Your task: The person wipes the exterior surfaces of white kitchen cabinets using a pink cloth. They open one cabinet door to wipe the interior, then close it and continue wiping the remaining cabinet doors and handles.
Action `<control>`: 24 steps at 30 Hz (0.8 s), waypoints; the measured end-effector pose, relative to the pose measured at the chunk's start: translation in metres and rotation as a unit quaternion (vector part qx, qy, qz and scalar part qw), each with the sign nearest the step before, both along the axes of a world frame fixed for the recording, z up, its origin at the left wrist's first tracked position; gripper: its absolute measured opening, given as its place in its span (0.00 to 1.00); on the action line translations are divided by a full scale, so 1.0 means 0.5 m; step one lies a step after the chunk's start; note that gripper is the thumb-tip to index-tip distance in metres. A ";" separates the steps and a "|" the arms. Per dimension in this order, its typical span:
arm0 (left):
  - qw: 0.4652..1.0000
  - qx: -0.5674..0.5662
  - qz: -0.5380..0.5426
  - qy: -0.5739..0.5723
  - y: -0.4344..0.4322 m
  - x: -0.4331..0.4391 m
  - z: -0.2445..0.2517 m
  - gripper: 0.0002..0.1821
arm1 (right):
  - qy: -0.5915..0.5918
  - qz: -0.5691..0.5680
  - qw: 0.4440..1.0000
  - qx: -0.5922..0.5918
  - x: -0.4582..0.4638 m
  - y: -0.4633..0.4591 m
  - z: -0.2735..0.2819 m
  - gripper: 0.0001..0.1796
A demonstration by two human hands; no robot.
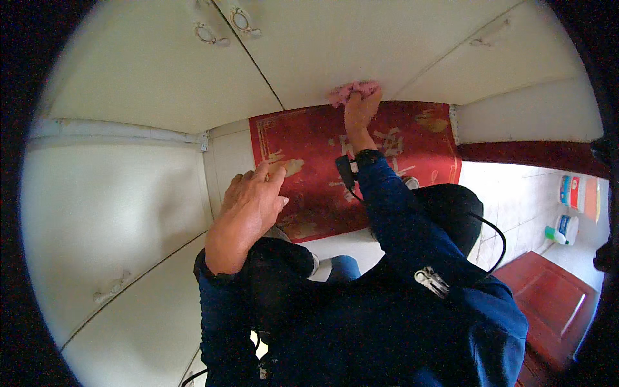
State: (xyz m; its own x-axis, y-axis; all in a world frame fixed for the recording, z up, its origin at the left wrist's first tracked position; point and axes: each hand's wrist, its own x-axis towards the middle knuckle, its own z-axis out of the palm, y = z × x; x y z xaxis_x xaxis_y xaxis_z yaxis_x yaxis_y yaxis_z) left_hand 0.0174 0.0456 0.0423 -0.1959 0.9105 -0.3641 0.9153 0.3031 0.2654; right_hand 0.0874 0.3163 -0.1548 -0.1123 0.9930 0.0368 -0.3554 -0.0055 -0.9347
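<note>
My right hand (361, 113) is closed on a crumpled pink cloth (354, 91), which lies against the lower part of a cream cabinet door (329, 53). The fingertips are partly hidden by the cloth and the hand. My left hand (254, 198) hangs over the left part of a red floor mat (309, 140), its fingers a little spread and nothing seen in them. The mat bears gold patterns and writing, and its far edge runs along the foot of the cabinets.
More cream cabinet doors (96, 193) with ornate handles (205, 33) stand at the left and ahead. At the right are a dark red doorway sill (527, 154), white floor tiles, several containers (567, 229) and a red panelled door (546, 300). A black cable loops beside my right arm.
</note>
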 end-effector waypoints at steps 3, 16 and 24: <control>1.000 -0.016 0.002 0.011 -0.006 -0.015 -0.023 0.32 | 0.102 -0.002 0.989 -0.108 0.004 0.020 -0.147 0.02; 1.000 0.007 -0.011 0.006 -0.020 -0.009 -0.010 0.32 | 0.107 0.060 0.991 -0.060 -0.044 -0.006 0.079 0.01; 0.997 0.059 0.032 -0.030 -0.071 0.010 0.017 0.23 | 0.010 -0.239 0.930 0.278 0.012 0.007 0.506 0.05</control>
